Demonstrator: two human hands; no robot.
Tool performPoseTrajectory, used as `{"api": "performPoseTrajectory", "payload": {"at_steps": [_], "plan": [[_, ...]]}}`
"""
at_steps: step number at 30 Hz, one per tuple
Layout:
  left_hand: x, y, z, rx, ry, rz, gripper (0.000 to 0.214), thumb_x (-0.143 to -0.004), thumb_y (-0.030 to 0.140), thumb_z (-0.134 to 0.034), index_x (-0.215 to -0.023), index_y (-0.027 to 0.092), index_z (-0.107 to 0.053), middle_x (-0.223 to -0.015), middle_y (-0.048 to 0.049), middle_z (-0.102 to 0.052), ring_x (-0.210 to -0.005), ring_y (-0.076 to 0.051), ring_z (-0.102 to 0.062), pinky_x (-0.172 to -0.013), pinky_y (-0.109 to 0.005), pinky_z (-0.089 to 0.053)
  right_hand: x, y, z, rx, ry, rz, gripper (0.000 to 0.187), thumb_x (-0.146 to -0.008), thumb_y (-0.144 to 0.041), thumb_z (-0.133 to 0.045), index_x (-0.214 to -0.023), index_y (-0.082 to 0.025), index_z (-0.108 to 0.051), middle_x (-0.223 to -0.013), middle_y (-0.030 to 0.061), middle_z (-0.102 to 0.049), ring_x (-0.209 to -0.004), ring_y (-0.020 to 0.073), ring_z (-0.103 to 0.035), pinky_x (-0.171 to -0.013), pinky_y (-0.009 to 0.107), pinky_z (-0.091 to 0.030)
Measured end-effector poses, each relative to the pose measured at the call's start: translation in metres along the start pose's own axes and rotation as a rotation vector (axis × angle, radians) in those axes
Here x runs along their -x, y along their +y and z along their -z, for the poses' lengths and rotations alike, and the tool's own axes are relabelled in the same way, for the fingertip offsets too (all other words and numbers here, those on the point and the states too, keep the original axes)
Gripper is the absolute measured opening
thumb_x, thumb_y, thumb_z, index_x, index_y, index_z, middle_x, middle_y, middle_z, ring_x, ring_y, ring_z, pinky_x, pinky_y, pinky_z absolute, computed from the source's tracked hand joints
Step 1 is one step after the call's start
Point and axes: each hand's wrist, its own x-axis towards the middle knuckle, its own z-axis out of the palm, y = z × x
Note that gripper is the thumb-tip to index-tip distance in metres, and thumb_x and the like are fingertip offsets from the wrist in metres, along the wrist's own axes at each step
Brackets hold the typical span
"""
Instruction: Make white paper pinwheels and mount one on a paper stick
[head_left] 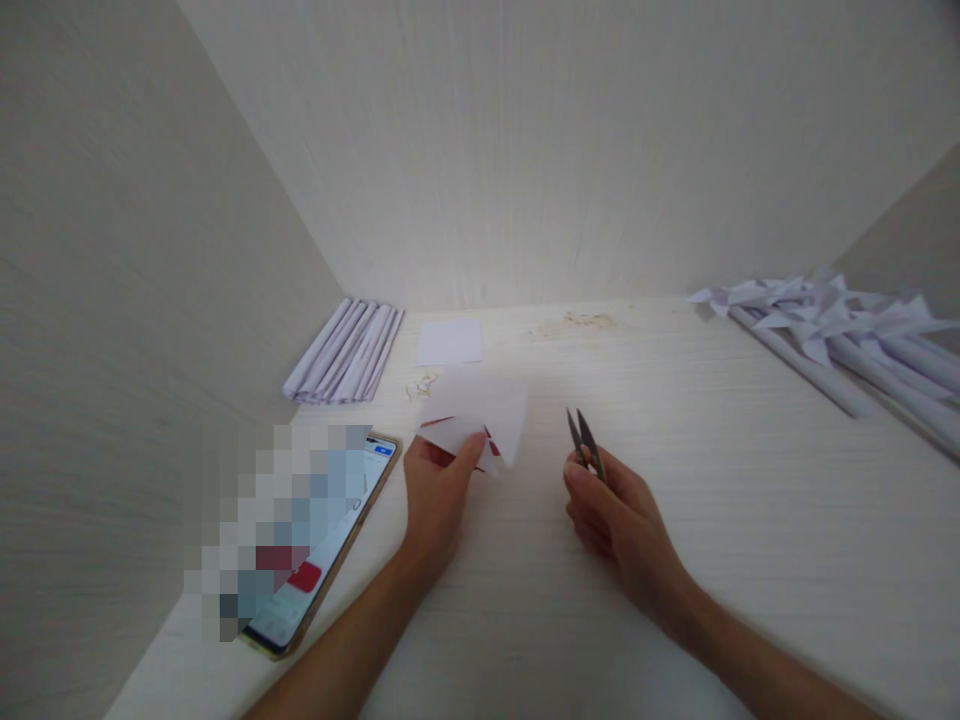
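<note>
My left hand (pixel 442 485) pinches a white paper sheet (pixel 480 405) between thumb and fingers. Slits cut the paper into flaps, and the skin of my fingers shows through the gaps. To the right, my right hand (pixel 619 510) is closed around small thread snips (pixel 583 435). Their dark pointed blades stand slightly apart and point away from me, clear of the paper. Most of the snips' handle is hidden inside my fist.
Rolled paper tubes (pixel 349 350) lie at the back left. Near them are a square paper sheet (pixel 450 342) and small pale bits (pixel 422 386). A phone (pixel 330 560), partly pixelated, lies at the left. Paper pinwheels on tubes (pixel 832 325) are piled at the right. Walls enclose the table.
</note>
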Motion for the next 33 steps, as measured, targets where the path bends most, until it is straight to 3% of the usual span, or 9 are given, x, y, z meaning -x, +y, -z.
{"api": "performPoseTrajectory", "payload": {"at_steps": [4,10,13,17,21,26,33], "plan": [[0.002,-0.002,0.000,0.023,-0.165,0.048,0.018,-0.064,0.025,-0.063,-0.078,0.014,-0.060,-0.064,0.0015,-0.061,-0.054,-0.008,-0.052,-0.047,-0.017,-0.042,-0.005,-0.004,0.000,-0.188,0.108,-0.070,0.031,-0.067,-0.042,-0.058,-0.086,-0.020,-0.046,-0.040,-0.0141,-0.020,-0.031,0.0022,-0.013,-0.028,0.014,-0.010],[0.004,-0.001,-0.001,0.035,-0.235,0.137,0.020,-0.065,0.031,-0.063,-0.074,0.014,-0.063,-0.063,0.0004,-0.062,-0.054,-0.008,-0.052,-0.047,-0.018,-0.043,-0.005,-0.005,0.000,-0.139,0.154,-0.104,0.042,-0.063,-0.041,-0.063,-0.095,-0.020,-0.046,-0.038,-0.0149,-0.021,-0.029,0.0018,-0.015,-0.028,0.013,-0.011],[0.005,-0.001,-0.001,0.033,-0.267,0.152,0.021,-0.065,0.033,-0.063,-0.072,0.014,-0.061,-0.058,0.0015,-0.058,-0.052,-0.008,-0.051,-0.048,-0.018,-0.044,-0.004,-0.003,0.001,-0.046,0.122,-0.079,0.034,-0.061,-0.041,-0.065,-0.079,-0.019,-0.047,-0.040,-0.0136,-0.023,-0.030,0.0016,-0.017,-0.028,0.015,-0.011],[0.008,0.000,-0.002,-0.058,-0.277,0.158,0.026,-0.068,0.040,-0.058,-0.067,0.015,-0.054,-0.047,0.0063,-0.047,-0.034,-0.003,-0.038,-0.030,-0.014,-0.030,-0.004,0.002,0.003,0.141,0.110,0.015,0.037,-0.065,-0.041,-0.061,-0.051,-0.019,-0.034,-0.039,-0.0101,-0.025,-0.031,0.0019,-0.019,-0.029,0.018,-0.012],[0.009,0.001,-0.003,-0.097,-0.320,0.144,0.032,-0.070,0.046,-0.052,-0.060,0.016,-0.048,-0.043,0.0061,-0.045,-0.031,-0.004,-0.038,-0.029,-0.015,-0.028,-0.004,0.005,0.006,0.240,0.223,0.109,0.038,-0.068,-0.040,-0.058,-0.049,-0.020,-0.032,-0.039,-0.0085,-0.027,-0.033,0.0033,-0.022,-0.031,0.020,-0.013],[0.009,0.002,-0.005,-0.279,-0.405,0.163,0.028,-0.071,0.036,-0.053,-0.052,0.016,-0.048,-0.038,0.0051,-0.044,-0.031,-0.004,-0.036,-0.032,-0.016,-0.027,-0.004,0.005,0.009,0.302,0.306,0.184,0.036,-0.070,-0.040,-0.056,-0.050,-0.019,-0.034,-0.040,-0.0080,-0.027,-0.035,0.0044,-0.022,-0.032,0.020,-0.014],[0.007,0.000,-0.003,-0.430,-0.304,0.029,0.021,-0.073,0.029,-0.050,-0.056,0.016,-0.049,-0.044,0.0054,-0.046,-0.036,-0.005,-0.039,-0.037,-0.017,-0.028,-0.006,0.009,0.014,0.275,0.396,0.238,0.037,-0.072,-0.041,-0.055,-0.050,-0.019,-0.035,-0.042,-0.0075,-0.027,-0.036,0.0045,-0.022,-0.033,0.020,-0.016]]}}
